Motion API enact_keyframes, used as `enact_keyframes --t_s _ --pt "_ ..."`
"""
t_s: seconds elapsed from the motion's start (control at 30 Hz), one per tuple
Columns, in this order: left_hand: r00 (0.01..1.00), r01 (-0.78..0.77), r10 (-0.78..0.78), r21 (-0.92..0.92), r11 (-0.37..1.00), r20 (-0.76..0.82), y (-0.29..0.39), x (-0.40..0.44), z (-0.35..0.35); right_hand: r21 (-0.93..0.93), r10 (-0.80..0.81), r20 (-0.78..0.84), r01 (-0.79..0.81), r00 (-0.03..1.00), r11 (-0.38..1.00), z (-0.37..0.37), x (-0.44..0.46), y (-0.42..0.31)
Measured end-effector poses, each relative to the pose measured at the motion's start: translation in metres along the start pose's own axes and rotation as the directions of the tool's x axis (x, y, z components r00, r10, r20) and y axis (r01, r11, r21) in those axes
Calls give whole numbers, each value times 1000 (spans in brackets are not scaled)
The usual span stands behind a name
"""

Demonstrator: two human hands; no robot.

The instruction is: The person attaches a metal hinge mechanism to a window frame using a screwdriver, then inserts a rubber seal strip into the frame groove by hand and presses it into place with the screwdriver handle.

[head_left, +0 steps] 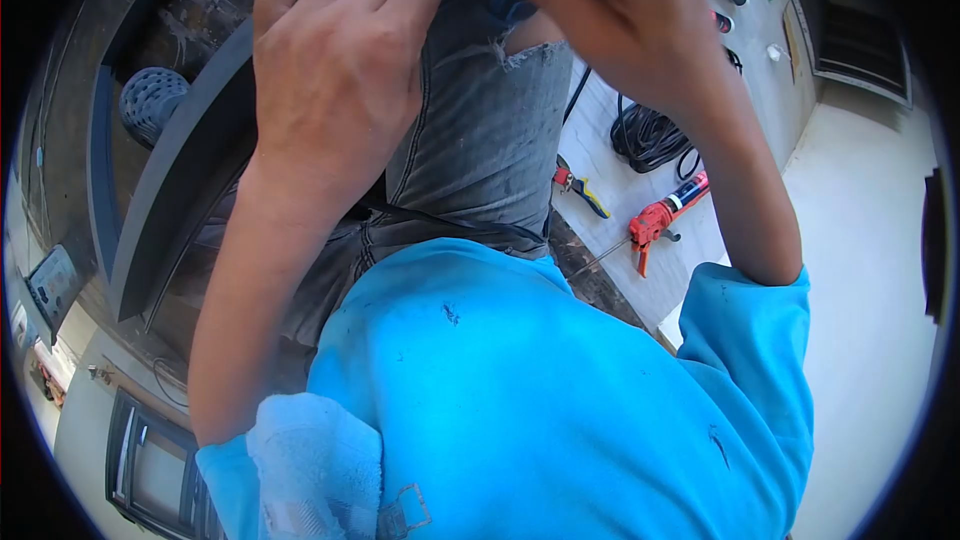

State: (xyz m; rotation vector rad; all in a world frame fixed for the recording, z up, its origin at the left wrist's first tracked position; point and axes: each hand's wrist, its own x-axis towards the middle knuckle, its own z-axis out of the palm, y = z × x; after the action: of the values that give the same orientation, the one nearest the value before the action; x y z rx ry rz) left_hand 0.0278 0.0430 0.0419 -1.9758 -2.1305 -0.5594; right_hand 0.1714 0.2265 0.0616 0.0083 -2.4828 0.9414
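Observation:
My left hand (340,70) is closed in a fist near the top of the view, knuckles up, beside a grey frame bar (185,160). Whatever it grips is hidden, though a thin dark edge shows by its fingers. Higher up on the right, my right hand (630,25) is bent over and partly cut off by the top edge. Its fingers curl around something dark that is blurred and mostly out of view. A small metallic part lies between the two hands. Below them are my grey jeans (480,140), torn at the knee.
On the pale surface to the right lie a red caulking gun (655,222), pliers with yellow and blue handles (585,192) and a coil of black cable (645,135). A grey perforated cup-like thing (150,100) sits inside the frame. A window (845,25) is at upper right.

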Motion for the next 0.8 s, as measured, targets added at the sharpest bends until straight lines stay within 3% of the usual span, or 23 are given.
enact_keyframes --t_s 0.1,0.13,0.2,0.33,0.43,0.47,0.53,0.63,0.67,0.73,0.77,0.8 --pt "1000 -9 8 -12 1000 -29 -2 -2 3 240 -231 -312 311 922 919 -7 22 11" --pt "999 -7 7 -17 1000 -38 -1 -3 4 268 -195 -345 296 918 917 -10 21 -7" --pt "999 -12 11 -25 1000 -38 -1 -3 5 0 -236 -271 246 933 969 -5 15 -5" --pt "999 -12 12 -9 1000 -30 -4 -3 3 15 53 -79 -52 995 999 -9 13 -2" --pt "999 -6 5 -12 1000 -47 -2 -3 6 -60 -18 -155 9 988 998 -10 26 -12" --pt "998 0 -1 -15 1000 -56 -1 -4 7 -53 37 -209 -49 977 997 0 27 -28" --pt "997 16 -17 -19 1000 -71 0 -1 8 -102 55 -164 -72 985 992 0 25 -28" --pt "996 1 -4 -36 999 -92 -1 1 8 -206 0 31 6 1000 979 -17 18 -1" --pt "995 -8 4 -42 999 -96 -1 0 8 -201 3 15 0 1000 980 -18 19 0" --pt "998 5 -8 -35 999 -64 -1 -2 8 8 -43 -180 45 983 999 -10 26 -4" --pt "999 13 -15 -29 999 -50 -1 -2 8 196 -58 -360 137 931 971 5 36 -8" --pt "998 23 -24 -33 999 -51 -1 -2 8 213 -101 -412 204 906 955 7 38 -4"
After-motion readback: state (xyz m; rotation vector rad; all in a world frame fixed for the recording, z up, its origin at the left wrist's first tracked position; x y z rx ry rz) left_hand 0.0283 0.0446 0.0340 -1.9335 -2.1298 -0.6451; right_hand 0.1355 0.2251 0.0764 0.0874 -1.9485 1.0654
